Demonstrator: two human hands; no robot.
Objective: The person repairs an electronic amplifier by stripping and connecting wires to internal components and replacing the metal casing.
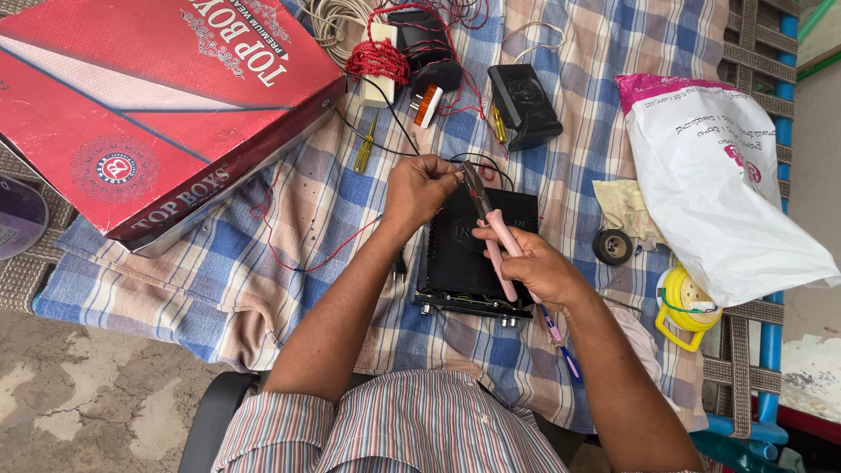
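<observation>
Wire-trimming is, as we judge it, the step in hand: our left hand (pixel 420 188) is closed in a pinch on the end of a thin wire (pixel 469 159), holding it up just above the black electronic box (pixel 477 254) that lies under both hands on the checked cloth (pixel 289 263). Our right hand (pixel 534 267) is wrapped shut around the pink handles of a pair of pliers (pixel 491 223), whose metal nose points up toward the left fingertips and meets the wire there; whether the nose has bitten on the wire or only touches it we cannot tell. Beyond the hands lie a small black speaker (pixel 524 105), a yellow-handled screwdriver (pixel 364 151) and a coil of red wire (pixel 378 60); to the left of the left hand sits a large red cardboard box (pixel 149 96), and to the right of the right hand a white plastic bag (pixel 718 175) and a yellow reel (pixel 685 302). In our judgement the next move calls for a steady pinch and a measured squeeze, so that the fine strand is not pulled out of the box.
</observation>
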